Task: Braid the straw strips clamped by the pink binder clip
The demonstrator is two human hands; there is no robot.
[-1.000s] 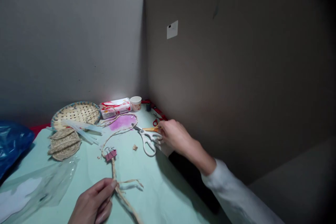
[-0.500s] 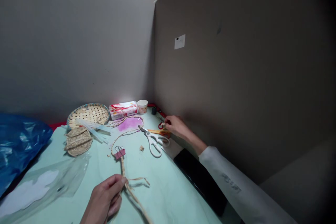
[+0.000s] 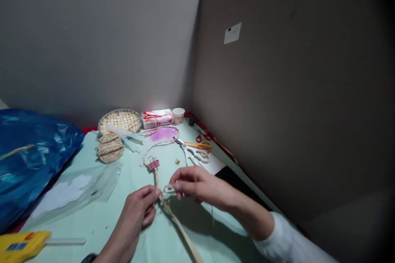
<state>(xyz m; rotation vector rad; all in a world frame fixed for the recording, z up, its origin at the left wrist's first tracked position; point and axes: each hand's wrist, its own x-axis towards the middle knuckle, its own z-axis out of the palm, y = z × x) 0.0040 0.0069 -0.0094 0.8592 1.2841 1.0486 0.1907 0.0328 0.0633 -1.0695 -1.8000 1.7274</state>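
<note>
A pink binder clip (image 3: 153,164) grips the far end of a pale braided raffia cord (image 3: 156,177) on the pale green tablecloth. My left hand (image 3: 138,207) is closed, thumb and fingertips pinching the braid a little below the clip. Close beside it on the right, my right hand (image 3: 202,187) is closed on a thin raffia strand (image 3: 168,188), which bends in a small loop near my left fingertips. Loose raffia strands (image 3: 182,230) run from the pinch toward the near edge of view. A thin cord (image 3: 144,156) curves away behind the clip.
White scissors (image 3: 197,156) lie beyond my right hand, near orange scissors (image 3: 203,145) and a black flat object (image 3: 230,176). Farther back are a twine ball (image 3: 110,148), woven basket (image 3: 120,120) and paper cup (image 3: 178,115). Left are a blue bag (image 3: 37,152) and yellow glue gun (image 3: 23,246).
My right hand has come back from beside the far scissors to the braid, holding a strand. My left hand still pinches the braid. The view has shifted, bringing the glue gun in.
</note>
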